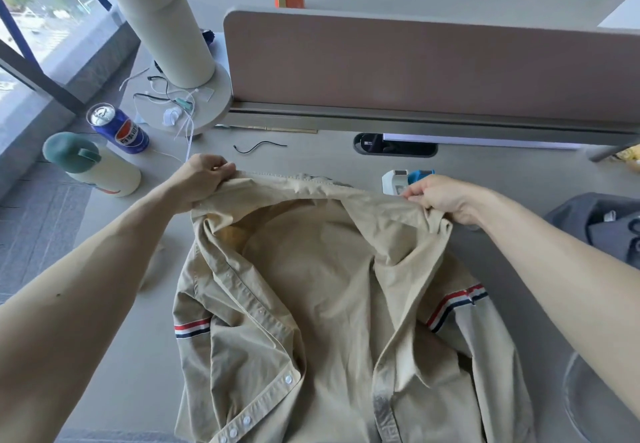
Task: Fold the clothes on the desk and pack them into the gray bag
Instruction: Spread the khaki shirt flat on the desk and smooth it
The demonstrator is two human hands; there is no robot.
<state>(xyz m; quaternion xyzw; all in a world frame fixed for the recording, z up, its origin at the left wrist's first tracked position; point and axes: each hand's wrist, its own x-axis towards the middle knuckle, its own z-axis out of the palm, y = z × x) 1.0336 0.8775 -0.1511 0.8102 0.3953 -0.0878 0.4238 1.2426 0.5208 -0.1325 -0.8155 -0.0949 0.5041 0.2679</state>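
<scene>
Both hands pinch the far edge of the open beige cotton shirt with striped sleeve bands point(311, 286): left hand point(204, 179) and right hand point(446, 200) each hold a corner, the cloth spilling nearward across the grey tabletop point(311, 162). No fold made yet; the dark grey fabric bag point(602, 224) waits beyond the right grip, packing undone.

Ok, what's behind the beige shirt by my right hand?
A white and blue gadget on the desk, beyond the beige shirt. The right hand and shirt edge cover its lower part.

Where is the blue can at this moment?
In the head view, the blue can stands at the left edge of the desk, beside the green-capped bottle and beyond the left hand.
</scene>
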